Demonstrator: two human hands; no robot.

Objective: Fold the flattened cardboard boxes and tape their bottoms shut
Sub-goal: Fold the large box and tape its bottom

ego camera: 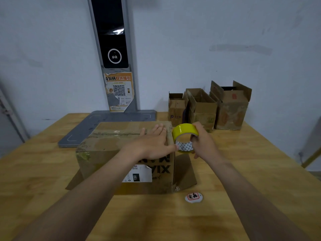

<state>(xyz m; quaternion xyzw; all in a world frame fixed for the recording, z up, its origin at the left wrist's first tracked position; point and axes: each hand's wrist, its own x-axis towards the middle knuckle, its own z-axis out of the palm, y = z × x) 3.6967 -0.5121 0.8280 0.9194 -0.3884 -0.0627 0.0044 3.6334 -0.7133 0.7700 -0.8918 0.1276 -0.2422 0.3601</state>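
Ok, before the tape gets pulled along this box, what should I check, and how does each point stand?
1. Big box is bottom-up on the table: ok.
2. Left hand presses flat on the top flaps at the right edge: ok.
3. Right hand grips the yellow tape roll beside that edge: ok.
4. Tape end stuck to the box: cannot tell, the left hand hides it.
5. Centre seam closed under the old clear tape: ok.
6. Three small boxes stand clear at the back: ok.
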